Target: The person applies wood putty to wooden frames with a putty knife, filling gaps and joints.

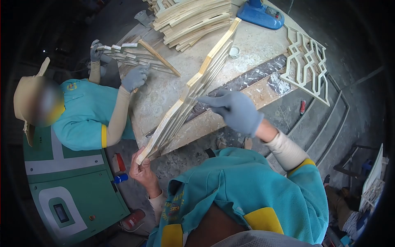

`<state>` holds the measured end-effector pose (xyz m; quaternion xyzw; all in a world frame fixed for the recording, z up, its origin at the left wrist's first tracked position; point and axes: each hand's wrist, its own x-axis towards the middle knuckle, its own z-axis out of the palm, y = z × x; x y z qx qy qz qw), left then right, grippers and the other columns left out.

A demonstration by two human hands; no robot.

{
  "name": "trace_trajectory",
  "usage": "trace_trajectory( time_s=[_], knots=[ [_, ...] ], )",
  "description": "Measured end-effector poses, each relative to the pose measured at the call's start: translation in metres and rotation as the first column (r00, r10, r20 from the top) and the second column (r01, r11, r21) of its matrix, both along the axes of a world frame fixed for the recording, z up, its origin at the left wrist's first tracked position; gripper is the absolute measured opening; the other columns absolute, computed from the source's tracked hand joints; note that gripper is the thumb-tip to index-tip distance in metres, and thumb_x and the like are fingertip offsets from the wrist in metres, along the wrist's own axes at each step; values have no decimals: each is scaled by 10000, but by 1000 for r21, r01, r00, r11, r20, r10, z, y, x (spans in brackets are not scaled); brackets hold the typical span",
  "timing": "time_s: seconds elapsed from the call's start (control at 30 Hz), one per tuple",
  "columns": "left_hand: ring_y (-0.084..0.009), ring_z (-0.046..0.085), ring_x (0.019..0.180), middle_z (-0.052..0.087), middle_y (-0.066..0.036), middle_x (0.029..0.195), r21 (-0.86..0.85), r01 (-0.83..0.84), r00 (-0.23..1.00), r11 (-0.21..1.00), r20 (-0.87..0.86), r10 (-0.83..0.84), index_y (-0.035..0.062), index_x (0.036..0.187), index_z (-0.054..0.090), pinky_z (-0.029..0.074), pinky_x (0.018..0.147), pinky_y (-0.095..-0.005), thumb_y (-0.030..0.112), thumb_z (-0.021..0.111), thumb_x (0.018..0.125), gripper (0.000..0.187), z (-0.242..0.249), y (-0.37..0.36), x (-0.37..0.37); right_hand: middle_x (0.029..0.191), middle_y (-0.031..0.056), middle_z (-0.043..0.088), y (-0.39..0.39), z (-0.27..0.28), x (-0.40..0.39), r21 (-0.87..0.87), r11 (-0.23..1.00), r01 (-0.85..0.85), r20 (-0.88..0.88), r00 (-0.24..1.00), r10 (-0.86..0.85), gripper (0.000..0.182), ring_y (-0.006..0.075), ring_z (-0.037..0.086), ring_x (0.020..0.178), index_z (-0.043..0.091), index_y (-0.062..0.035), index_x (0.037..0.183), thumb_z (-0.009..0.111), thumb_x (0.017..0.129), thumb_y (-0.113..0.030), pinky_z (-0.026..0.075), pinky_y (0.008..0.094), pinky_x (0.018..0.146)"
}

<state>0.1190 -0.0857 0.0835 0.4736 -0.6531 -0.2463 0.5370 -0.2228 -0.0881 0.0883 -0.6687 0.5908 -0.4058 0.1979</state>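
My left hand (144,171), bare, is wrapped round the near end of a zigzag wooden lattice frame (181,99). The frame is tilted on its edge above the worktable (164,94), its far end pointing up and away. In a grey glove, my right hand (235,110) is at the frame's right side, index finger stretched towards the slats and the other fingers curled. Whether that finger touches the wood or holds anything small, I cannot make out. A dark strip with white smears (251,78) lies on the table beyond it.
Across the left side, a co-worker (88,111) in grey gloves holds another lattice (140,57). Stacked wooden pieces (193,20), a blue device (261,15) and a small white cup (234,51) are at the back. A finished-looking lattice (304,64) lies right.
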Motion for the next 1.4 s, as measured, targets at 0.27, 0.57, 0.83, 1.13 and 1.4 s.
trace_trajectory(
  time_s=[0.27,0.57,0.83,1.13,1.4],
  knots=[
    [-173,633,954,677,-100,1030,33,-20,997,999,-75,22,-104,1151,663,486,888,-315,395,730,923,552,2,-8,-2,748,132,551,-4,-13,-53,-44,935,352,-14,936,-352,390,302,585,667,698,-282,1264,653,897,-158,464,400,628],
    [-169,631,943,678,-93,1015,52,-13,997,999,-79,17,-100,1129,667,484,885,-309,448,729,911,593,1,-7,0,768,118,568,-34,-2,-49,-56,966,252,-62,965,-255,366,313,585,641,705,-308,1246,630,921,-157,475,421,604],
    [-174,627,956,674,-100,1019,59,-11,997,998,-80,16,-103,1121,669,482,886,-313,446,744,898,596,-1,-5,2,791,133,592,-38,10,-52,23,991,135,-175,976,-129,364,333,625,720,720,-320,1212,605,916,-141,508,439,659],
    [-186,627,950,672,-112,1039,55,-24,998,998,-63,27,-92,1103,681,487,877,-319,431,746,902,564,-3,-1,4,758,127,572,-29,14,-57,65,995,77,-61,996,-73,369,269,587,675,716,-278,1236,640,906,-132,476,393,658],
    [-261,668,924,694,-170,1001,22,125,980,992,151,-126,-51,1112,700,512,839,-341,339,749,905,444,6,18,-22,715,74,506,15,37,-38,-80,948,308,-2,951,-309,444,158,498,622,688,-187,1297,696,873,-56,423,296,611]
  ],
)
